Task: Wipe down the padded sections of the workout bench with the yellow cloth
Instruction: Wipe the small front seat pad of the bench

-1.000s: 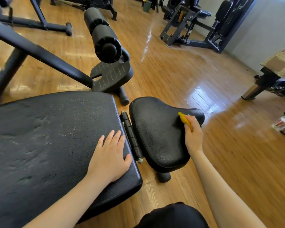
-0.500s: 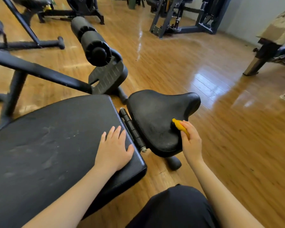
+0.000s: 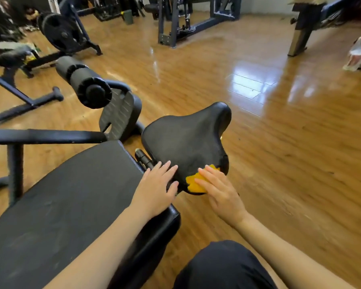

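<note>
Yellow cloth: lies flattened on the near corner of the small seat pad, at the edge closest to the person; a second ago it sat bunched at the pad's far right side, so the wipe has swept back toward the body.
Right hand: fingers straight, pressing the cloth flat onto the pad rather than pinching it as before.
Left hand: open and flat, now reaching across the hinge gap with its fingertips on the seat pad's near edge; earlier it rested wholly on the long pad.
Seat pad: its far part shows no cloth on it; whether it is clean is hard to tell through the blur.
Long back pad: marked with faint scuffs, and seemingly not yet wiped.
Meaning: the seat pass looks close to finished; the larger pad probably comes next.
Foam roller: stands beyond, well apart from both hands.
</note>
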A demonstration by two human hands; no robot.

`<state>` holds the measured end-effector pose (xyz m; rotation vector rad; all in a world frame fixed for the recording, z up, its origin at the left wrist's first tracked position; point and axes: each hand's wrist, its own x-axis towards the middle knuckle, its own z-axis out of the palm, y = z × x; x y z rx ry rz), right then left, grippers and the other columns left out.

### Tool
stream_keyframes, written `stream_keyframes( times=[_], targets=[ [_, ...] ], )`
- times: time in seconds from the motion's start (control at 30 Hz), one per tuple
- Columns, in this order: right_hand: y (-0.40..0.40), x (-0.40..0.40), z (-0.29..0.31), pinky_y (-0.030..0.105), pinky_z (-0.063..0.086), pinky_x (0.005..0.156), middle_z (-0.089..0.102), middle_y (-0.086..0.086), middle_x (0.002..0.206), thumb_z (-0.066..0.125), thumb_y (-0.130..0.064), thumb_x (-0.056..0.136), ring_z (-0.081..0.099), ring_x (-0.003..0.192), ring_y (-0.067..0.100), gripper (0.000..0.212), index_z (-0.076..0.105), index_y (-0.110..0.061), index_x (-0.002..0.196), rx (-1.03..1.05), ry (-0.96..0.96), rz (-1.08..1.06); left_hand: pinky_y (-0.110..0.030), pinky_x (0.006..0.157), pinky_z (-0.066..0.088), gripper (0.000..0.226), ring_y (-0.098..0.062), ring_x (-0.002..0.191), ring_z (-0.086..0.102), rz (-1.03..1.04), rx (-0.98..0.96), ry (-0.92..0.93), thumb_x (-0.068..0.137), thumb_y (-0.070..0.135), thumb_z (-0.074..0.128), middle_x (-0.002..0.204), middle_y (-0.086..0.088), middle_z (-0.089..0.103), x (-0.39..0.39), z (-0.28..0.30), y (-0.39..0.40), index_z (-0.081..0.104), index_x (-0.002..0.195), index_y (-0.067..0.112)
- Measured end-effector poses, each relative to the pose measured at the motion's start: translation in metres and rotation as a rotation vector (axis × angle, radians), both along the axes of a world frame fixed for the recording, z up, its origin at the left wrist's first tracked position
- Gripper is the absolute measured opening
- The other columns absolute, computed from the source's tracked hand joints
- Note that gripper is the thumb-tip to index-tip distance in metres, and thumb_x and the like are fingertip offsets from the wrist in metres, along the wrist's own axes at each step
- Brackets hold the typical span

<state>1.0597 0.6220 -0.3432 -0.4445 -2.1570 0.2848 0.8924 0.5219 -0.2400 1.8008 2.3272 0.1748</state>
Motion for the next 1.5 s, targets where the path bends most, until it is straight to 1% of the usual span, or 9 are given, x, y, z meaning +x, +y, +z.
stream_keyframes(
  times=[0.1,0.2,0.37,0.6,0.87,1.03,1.17,1.27,1.5],
  targets=[
    [0.013,-0.001,-0.001,0.038,0.036,0.107,0.05,0.005,0.134,0.052,-0.025,0.091,0.041,0.128,0.021,0.031,0.051,-0.023,0.123,0.259,-0.178,0.042,-0.037,0.116,0.009,0.051,-0.017,0.144,0.006,-0.002,0.003,-0.049,0.1,0.033,0.031,0.157,0.002,0.014,0.01,-0.003,0.025,0.02,0.148,0.023],
    [0.029,0.006,-0.004,0.038,0.038,0.106,0.04,0.003,0.135,0.055,-0.024,0.089,0.04,0.127,0.022,0.036,0.047,-0.023,0.124,0.317,-0.205,0.105,-0.038,0.117,0.01,0.052,-0.021,0.145,0.003,0.0,-0.035,-0.073,0.1,0.034,0.029,0.157,-0.002,0.01,0.021,-0.009,0.038,0.016,0.148,0.02],
    [0.032,0.005,-0.01,0.039,0.043,0.101,0.043,0.005,0.134,0.041,-0.022,0.097,0.042,0.126,0.026,0.025,0.05,-0.02,0.12,0.039,0.024,0.004,-0.041,0.116,0.009,0.053,-0.022,0.145,0.001,-0.023,-0.057,-0.042,0.101,0.031,0.028,0.158,-0.004,0.006,0.019,-0.009,0.052,0.013,0.149,0.015],
    [0.02,-0.019,-0.005,0.042,0.033,0.109,0.049,0.008,0.13,0.041,-0.03,0.096,0.04,0.13,0.025,0.034,0.054,-0.01,0.12,-0.532,0.509,-0.163,-0.046,0.113,-0.006,0.062,-0.022,0.143,-0.015,0.02,-0.141,0.014,0.099,0.033,0.031,0.157,-0.001,-0.012,0.011,-0.027,0.069,-0.003,0.149,0.018],
    [-0.006,-0.01,-0.039,0.043,0.031,0.111,0.042,0.009,0.135,0.042,-0.014,0.097,0.028,0.138,0.022,0.026,0.052,-0.016,0.121,-0.146,0.274,-0.039,-0.045,0.113,-0.007,0.059,-0.021,0.143,-0.013,0.002,-0.113,-0.005,0.097,0.035,0.023,0.157,-0.001,-0.01,0.008,-0.032,0.068,-0.001,0.149,0.019],
    [0.016,-0.015,-0.019,0.034,0.029,0.113,0.047,0.01,0.134,0.038,-0.014,0.097,0.037,0.132,0.023,0.027,0.054,-0.012,0.119,-0.422,0.46,-0.129,-0.045,0.113,-0.006,0.059,-0.021,0.143,-0.011,0.02,-0.078,-0.017,0.098,0.036,0.026,0.158,-0.001,-0.007,0.009,-0.034,0.069,0.002,0.149,0.019],
    [0.044,-0.014,0.005,0.016,0.035,0.105,0.055,0.011,0.126,0.045,-0.003,0.091,0.046,0.117,0.003,0.029,0.054,-0.012,0.118,-0.771,0.668,-0.317,-0.046,0.114,-0.004,0.062,-0.022,0.143,-0.01,0.025,-0.057,0.021,0.098,0.031,0.034,0.158,-0.002,-0.005,0.012,-0.035,0.07,0.003,0.149,0.017],
    [0.011,-0.019,-0.007,0.034,0.032,0.111,0.052,0.01,0.128,0.044,-0.003,0.09,0.042,0.127,0.017,0.028,0.06,-0.008,0.113,-0.614,0.592,-0.256,-0.048,0.114,-0.002,0.063,-0.023,0.143,-0.009,0.038,-0.048,0.036,0.097,0.03,0.036,0.158,-0.003,-0.004,0.011,-0.037,0.07,0.004,0.149,0.016],
    [-0.015,-0.024,-0.036,0.041,0.029,0.112,0.044,0.004,0.134,0.048,-0.007,0.091,0.03,0.137,0.018,0.034,0.05,-0.02,0.123,-0.257,0.362,-0.151,-0.047,0.114,-0.002,0.06,-0.022,0.143,-0.009,0.032,-0.057,0.056,0.096,0.036,0.026,0.158,-0.003,-0.004,0.011,-0.039,0.071,0.004,0.149,0.017]
  ],
)
